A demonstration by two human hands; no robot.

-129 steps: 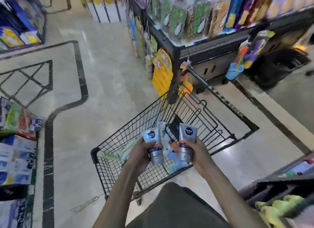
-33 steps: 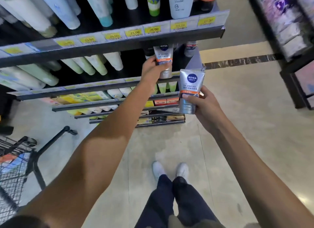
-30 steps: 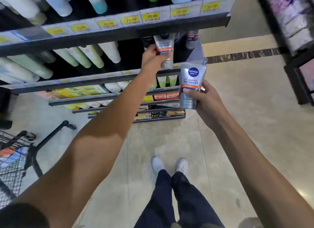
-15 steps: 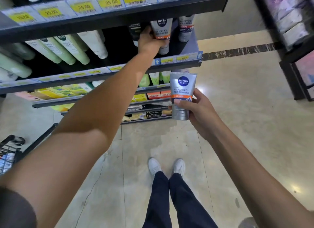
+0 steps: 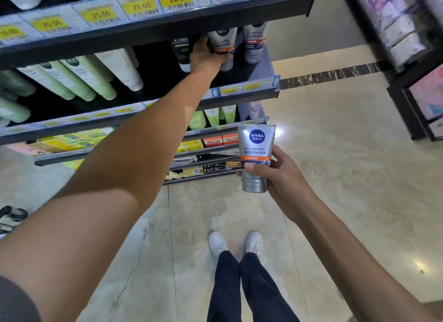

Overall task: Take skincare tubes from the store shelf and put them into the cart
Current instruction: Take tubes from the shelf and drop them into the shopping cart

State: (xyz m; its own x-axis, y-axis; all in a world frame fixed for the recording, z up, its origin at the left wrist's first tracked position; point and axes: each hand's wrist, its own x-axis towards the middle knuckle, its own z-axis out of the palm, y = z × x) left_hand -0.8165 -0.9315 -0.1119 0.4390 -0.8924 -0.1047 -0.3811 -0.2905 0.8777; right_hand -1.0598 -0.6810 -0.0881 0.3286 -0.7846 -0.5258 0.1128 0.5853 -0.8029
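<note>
My left hand (image 5: 206,55) reaches into the store shelf (image 5: 239,91) and grips a silver tube (image 5: 221,42) with an orange band, standing cap down under the upper shelf edge. A similar silver tube (image 5: 254,42) stands just to its right, and a dark tube (image 5: 182,49) to its left. My right hand (image 5: 275,178) holds a second silver tube (image 5: 255,154), marked oil control, upright in front of the lower shelves, with my thumb across its lower part. Only a corner of the cart (image 5: 10,217) shows at the left edge.
Pale green and white tubes (image 5: 79,79) fill the shelf to the left. Yellow price labels (image 5: 100,15) line the upper shelf edge. Another dark rack (image 5: 412,58) stands at the right across the tiled aisle. My white shoes (image 5: 236,243) are below on the floor.
Since the cart, both hands have moved to the shelf. In the last second my left hand pushed its tube deeper in under the upper shelf edge; the right hand sank slightly with its tube.
</note>
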